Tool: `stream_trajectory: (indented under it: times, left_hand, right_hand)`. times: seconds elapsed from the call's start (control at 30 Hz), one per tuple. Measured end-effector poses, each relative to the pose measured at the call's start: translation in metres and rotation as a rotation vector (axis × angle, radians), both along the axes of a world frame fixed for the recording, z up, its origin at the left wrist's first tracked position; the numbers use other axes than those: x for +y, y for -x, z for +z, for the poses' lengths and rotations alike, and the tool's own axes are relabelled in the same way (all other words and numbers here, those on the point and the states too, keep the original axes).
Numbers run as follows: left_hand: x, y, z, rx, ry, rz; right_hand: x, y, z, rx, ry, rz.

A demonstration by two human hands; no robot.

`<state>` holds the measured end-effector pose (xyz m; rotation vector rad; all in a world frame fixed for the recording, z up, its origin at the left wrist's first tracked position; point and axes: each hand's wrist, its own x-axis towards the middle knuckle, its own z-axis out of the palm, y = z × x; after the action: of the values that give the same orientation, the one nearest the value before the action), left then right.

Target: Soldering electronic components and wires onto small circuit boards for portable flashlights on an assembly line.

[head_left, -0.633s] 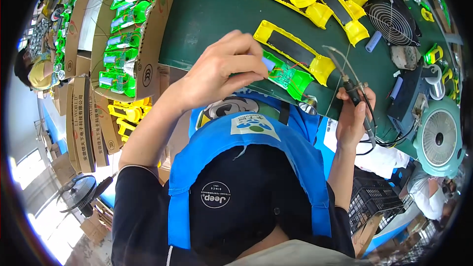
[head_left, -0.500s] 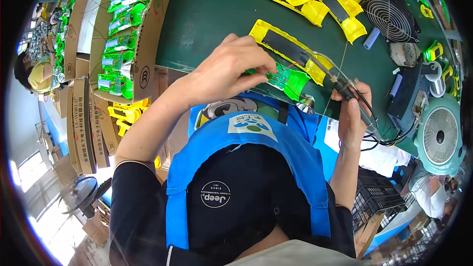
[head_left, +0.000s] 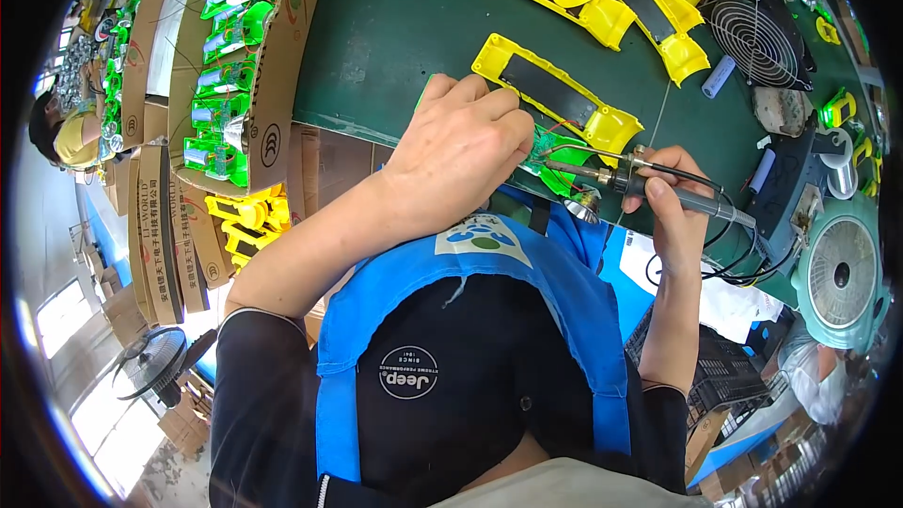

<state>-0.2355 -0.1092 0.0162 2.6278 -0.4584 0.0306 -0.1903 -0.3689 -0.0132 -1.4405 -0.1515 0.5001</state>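
Observation:
My left hand (head_left: 463, 152) is closed over the left end of a green lamp housing (head_left: 564, 182), its curled fingers hiding that end. A green circuit board with thin red wires sits in the housing, and a shiny reflector cup (head_left: 582, 206) hangs at its right end. In my right hand (head_left: 673, 212) is a soldering iron (head_left: 705, 205), held level with its tip pointing left at the circuit board. A thin curved metal tube beside the iron also reaches the board. Just beyond lies a yellow housing (head_left: 550, 89) with a dark inner panel.
More yellow housings (head_left: 602, 14) lie at the far side of the green table (head_left: 376, 28). A black fan (head_left: 755, 33), a loose blue cell (head_left: 719, 77), a solder spool (head_left: 837, 165) and a teal fan (head_left: 840, 263) stand right. A carton (head_left: 282, 85) of green housings is left.
The soldering iron has swung level, and its tip has moved left onto the circuit board. My left hand has turned and closed further over the housing.

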Motion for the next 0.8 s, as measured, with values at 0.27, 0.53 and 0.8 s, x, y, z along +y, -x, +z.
stream_trajectory:
  times: [0.27,0.53,0.8]
  left_hand:
    - [-0.002,0.0,0.0,-0.011,-0.042,0.0]
    - [-0.004,0.0,-0.001,-0.024,-0.045,0.019]
    - [-0.006,0.001,-0.001,-0.027,-0.087,0.022]
  right_hand:
    - [0.001,0.001,-0.002,-0.012,0.056,0.032]
    - [-0.006,0.002,-0.006,-0.116,0.072,0.073]
    - [-0.013,0.016,-0.02,-0.135,-0.085,-0.157]
